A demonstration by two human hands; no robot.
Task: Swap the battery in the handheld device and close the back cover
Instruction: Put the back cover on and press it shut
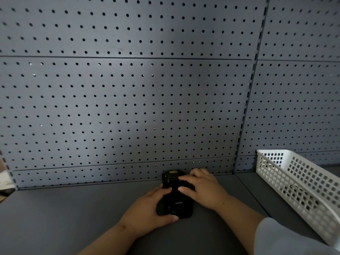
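A black handheld device (pixel 175 196) lies face down on the dark grey shelf, its top end against the pegboard wall. White lettering shows on its back cover. My left hand (pixel 147 212) wraps around the device's lower left side, thumb along the bottom edge. My right hand (pixel 202 186) rests on the upper right of the back, fingers spread flat across the cover. No loose battery is in view.
A white perforated plastic basket (pixel 301 183) stands at the right on the grey shelf (pixel 73 214). A grey pegboard wall (pixel 128 107) rises right behind the device. Some brown and white items (pixel 4 181) peek in at the left edge.
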